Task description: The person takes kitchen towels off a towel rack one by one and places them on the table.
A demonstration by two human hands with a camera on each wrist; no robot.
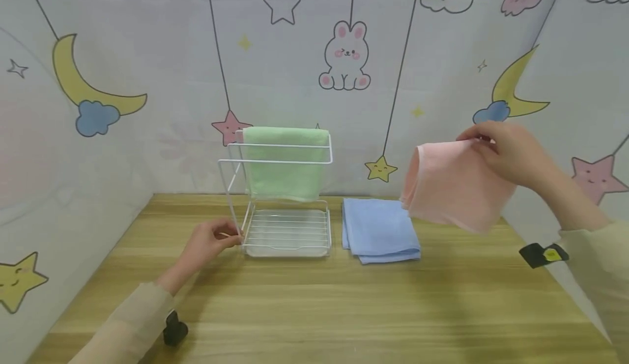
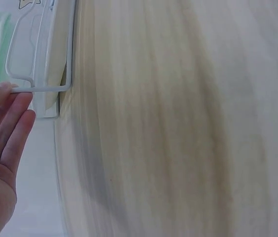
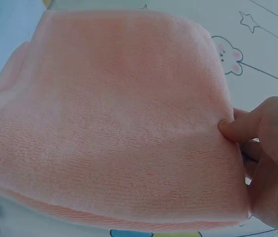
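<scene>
Head view: left hand (image 1: 208, 241) pinches white wire rack (image 1: 276, 162) bearing green cloth (image 1: 287, 181); right hand (image 1: 518, 154) pinches pink cloth (image 1: 457, 184) above table (image 1: 344, 309), near blue cloth (image 1: 380, 227).

Pink cloth (image 1: 454, 184), white rack (image 1: 275, 161) (bunny-print backdrop (image 1: 172, 80)).

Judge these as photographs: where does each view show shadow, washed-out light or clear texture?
Head: fairly even light, with a soft shadow on the table beside the left sleeve; left wrist: the table's grain looks soft, washed out towards the right, with a greyish shadow left of centre; right wrist: texture shows clearly on the pink cloth, while the blue cloth looks hazy.
</scene>
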